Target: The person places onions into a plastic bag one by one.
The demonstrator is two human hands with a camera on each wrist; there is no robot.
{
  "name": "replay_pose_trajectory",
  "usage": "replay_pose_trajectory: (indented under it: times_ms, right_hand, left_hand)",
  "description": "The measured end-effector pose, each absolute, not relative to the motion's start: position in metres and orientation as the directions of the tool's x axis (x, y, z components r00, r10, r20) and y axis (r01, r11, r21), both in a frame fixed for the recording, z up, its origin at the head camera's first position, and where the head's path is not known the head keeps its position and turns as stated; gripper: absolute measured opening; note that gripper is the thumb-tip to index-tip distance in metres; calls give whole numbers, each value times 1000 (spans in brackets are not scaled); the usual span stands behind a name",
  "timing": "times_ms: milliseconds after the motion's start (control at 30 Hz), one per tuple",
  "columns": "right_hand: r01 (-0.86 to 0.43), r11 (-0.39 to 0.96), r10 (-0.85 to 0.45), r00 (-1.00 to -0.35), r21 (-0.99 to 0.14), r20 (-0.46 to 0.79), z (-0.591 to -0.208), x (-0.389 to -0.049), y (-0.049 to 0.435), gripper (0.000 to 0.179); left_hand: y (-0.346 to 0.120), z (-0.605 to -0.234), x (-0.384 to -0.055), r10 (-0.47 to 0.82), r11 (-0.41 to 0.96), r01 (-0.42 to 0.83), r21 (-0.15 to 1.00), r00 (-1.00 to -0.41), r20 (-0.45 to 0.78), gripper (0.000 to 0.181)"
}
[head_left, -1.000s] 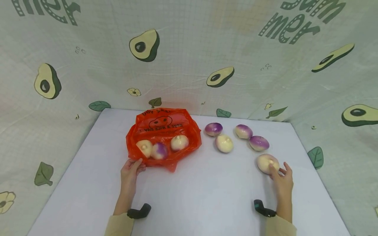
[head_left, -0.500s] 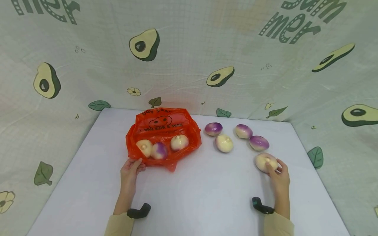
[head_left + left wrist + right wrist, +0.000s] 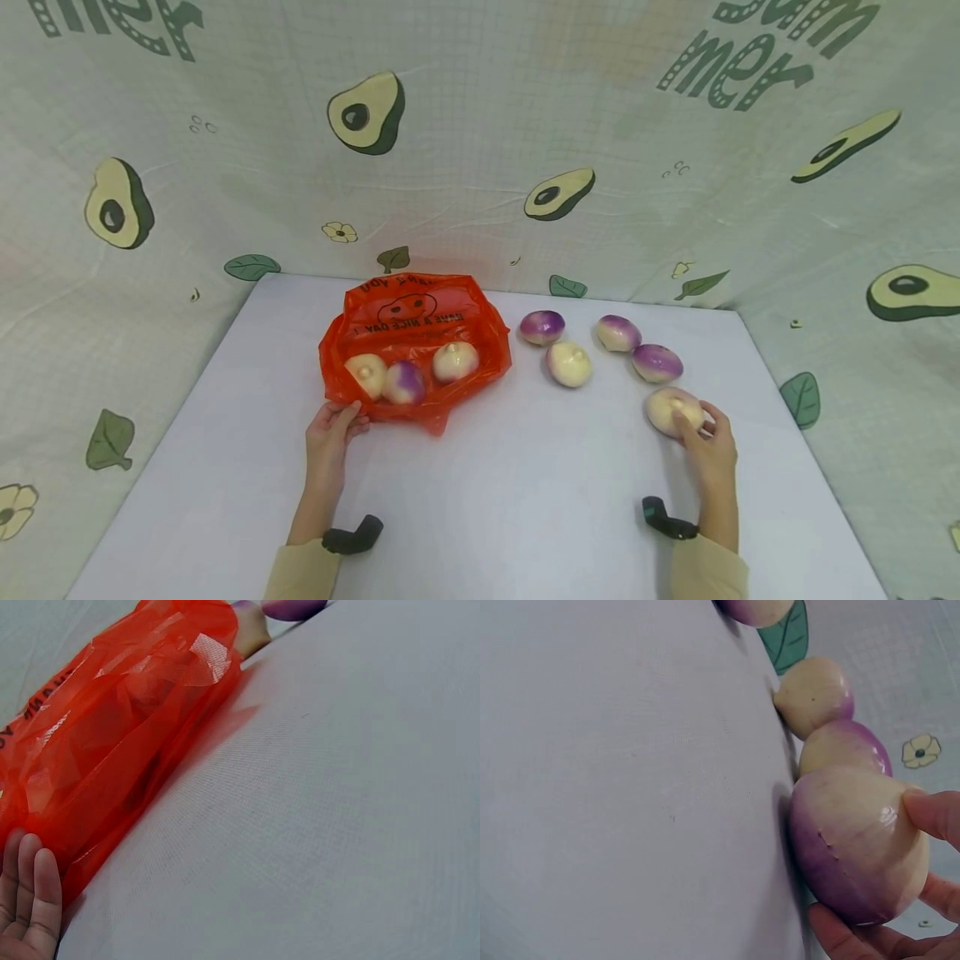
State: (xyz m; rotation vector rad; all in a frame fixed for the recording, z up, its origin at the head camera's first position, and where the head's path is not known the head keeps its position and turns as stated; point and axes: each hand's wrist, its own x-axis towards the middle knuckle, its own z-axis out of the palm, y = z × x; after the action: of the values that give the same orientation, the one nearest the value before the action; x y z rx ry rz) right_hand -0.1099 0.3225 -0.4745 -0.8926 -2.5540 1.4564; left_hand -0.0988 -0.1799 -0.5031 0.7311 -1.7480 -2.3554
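The head camera looks forward and down from above, well back, taking in the table (image 3: pixel 510 500) and the patterned backdrop (image 3: pixel 465 125). Each wrist view is low, close and tilted: the left faces along the red bag (image 3: pixel 112 750), the right meets the nearest turnip (image 3: pixel 855 847). Head and left views share the bag; head and right, that turnip.

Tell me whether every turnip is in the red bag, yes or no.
No, the head view shows several turnips on the white table, outside the red bag.
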Motion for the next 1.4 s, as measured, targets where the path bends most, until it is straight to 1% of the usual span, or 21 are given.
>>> replay_pose_trajectory:
  times_ms: [200, 300, 533, 733, 1100, 1400]
  right_hand:
    - [444, 405, 495, -841, -800, -216, -473, -111, 319, 70]
    - [439, 421, 471, -854, -794, -223, -473, -111, 316, 70]
    - [411, 470, 413, -884, -781, -216, -474, -113, 301, 71]
    - [392, 481, 352, -906, -784, -237, -473, -115, 283, 73]
    - [352, 482, 277, -930, -803, -241, -474, -126, 257, 65]
    - [337, 488, 232, -939, -805, -252, -473, -130, 242, 64]
  left_hand:
    - [-180, -503, -99, -373, -311, -211, 927, -870, -323, 26]
    - [-181, -504, -100, -374, -308, -220, 926, -867, -330, 28]
    - [-180, -501, -99, -364, -350, -177, 920, -879, -308, 22]
    - [-179, -502, -99, -367, -355, -182, 917, -875, -316, 21]
    - [-181, -505, -99, -373, -331, -178, 927, -877, -302, 19]
    - [-180, -503, -100, -377, -359, -175, 917, -872, -314, 20]
